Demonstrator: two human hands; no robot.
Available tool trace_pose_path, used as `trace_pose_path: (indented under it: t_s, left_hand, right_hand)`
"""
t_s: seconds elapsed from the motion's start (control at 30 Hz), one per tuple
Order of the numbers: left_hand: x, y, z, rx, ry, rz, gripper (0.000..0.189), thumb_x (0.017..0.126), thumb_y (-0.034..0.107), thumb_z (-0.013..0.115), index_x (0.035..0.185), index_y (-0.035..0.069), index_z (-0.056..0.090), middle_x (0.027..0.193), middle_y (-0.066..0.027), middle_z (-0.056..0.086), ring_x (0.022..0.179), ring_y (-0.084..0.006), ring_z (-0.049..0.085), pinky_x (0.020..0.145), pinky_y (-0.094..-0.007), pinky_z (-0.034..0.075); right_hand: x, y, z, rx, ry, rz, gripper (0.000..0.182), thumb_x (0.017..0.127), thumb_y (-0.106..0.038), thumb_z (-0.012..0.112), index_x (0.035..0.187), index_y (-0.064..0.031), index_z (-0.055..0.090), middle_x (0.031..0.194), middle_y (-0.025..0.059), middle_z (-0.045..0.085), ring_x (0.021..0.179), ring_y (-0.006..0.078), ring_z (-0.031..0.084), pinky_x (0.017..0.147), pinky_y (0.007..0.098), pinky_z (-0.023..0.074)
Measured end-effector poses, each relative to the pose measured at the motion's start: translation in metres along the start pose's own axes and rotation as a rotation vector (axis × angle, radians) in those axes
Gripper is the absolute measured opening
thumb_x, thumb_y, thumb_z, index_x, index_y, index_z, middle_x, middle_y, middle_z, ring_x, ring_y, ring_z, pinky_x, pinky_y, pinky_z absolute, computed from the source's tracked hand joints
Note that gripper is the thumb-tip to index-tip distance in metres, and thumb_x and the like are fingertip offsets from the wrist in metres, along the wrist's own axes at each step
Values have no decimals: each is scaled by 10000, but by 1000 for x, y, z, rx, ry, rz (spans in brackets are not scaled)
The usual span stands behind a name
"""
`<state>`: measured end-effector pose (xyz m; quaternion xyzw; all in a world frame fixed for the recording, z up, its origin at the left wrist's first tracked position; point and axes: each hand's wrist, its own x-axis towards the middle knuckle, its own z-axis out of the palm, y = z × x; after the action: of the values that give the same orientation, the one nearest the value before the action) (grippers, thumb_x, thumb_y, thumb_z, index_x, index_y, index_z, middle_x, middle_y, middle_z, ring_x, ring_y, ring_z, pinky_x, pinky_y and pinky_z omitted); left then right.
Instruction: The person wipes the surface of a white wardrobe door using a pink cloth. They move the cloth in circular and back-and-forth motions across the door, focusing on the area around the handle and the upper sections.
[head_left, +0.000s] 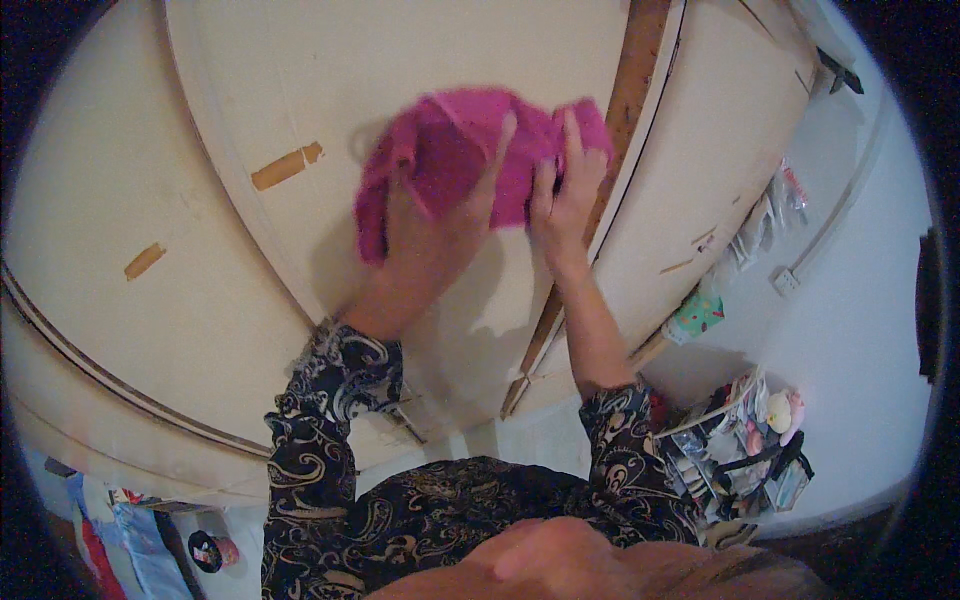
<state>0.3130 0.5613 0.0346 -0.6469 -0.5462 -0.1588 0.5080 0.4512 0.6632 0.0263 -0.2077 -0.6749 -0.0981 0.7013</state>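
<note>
A bright pink cloth (461, 161), bunched and slightly blurred, is spread between my two hands in front of a cream-coloured cabinet door (360, 52). My left hand (439, 236) grips its left and lower part, the thumb lying over the fabric. At the right end of the cloth, my right hand (566, 191) holds it with fingers stretched upward over the fabric. The cloth's right end comes close to a worn brown strip (634, 71) along the door's edge. Shadows of the hands and cloth fall on the door.
Peeled brown patches (287, 166) mark the cream panels. To the right, plastic bags (765, 217) hang by a wall with a socket (785, 281). A crowded rack (739, 442) stands low at right. At lower left are blue denim (146, 540) and a dark-topped container (212, 551).
</note>
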Motion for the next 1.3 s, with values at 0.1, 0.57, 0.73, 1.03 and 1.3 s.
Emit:
trace_pose_path:
  t_s: [0.1,0.57,0.73,1.03,1.3]
  left_hand:
    - [37,-9,-15,152,84,23,649,866,242,558,1452,103,318,1346,-134,455,1178,-225,481,1034,-422,343]
    - [-176,134,114,-1335,-684,-400,288,882,253,576,1116,86,598,1078,-177,643,976,-345,625,815,-407,509]
    - [-227,138,122,-1259,-536,-243,336,875,227,552,1180,88,564,1121,-185,629,890,-372,642,749,-436,527]
    - [-51,41,36,-550,25,-1,486,818,187,556,1290,91,496,1070,-160,616,935,-328,623,879,-489,463]
    - [-36,-50,-39,-16,172,-220,507,873,268,565,1366,189,478,1319,-54,544,1094,-276,574,919,-480,428]
  right_hand:
    - [45,3,1,-53,29,13,554,843,-158,549,1381,-72,445,1052,191,544,973,342,490,934,450,347]
    - [-311,10,-15,-51,-209,731,551,954,-238,447,1424,14,308,1276,231,458,1209,380,412,1053,427,284]
    - [-330,-6,-33,-1,-334,719,571,940,-218,473,1431,14,298,1237,224,477,1170,368,432,1043,413,295]
    - [-91,-7,-6,-66,-30,255,476,943,-137,454,1389,15,391,1350,207,476,1306,367,377,1105,428,215]
    - [-5,-59,47,-50,-41,-118,497,825,-125,540,1317,-58,526,964,151,586,853,322,507,823,439,368]
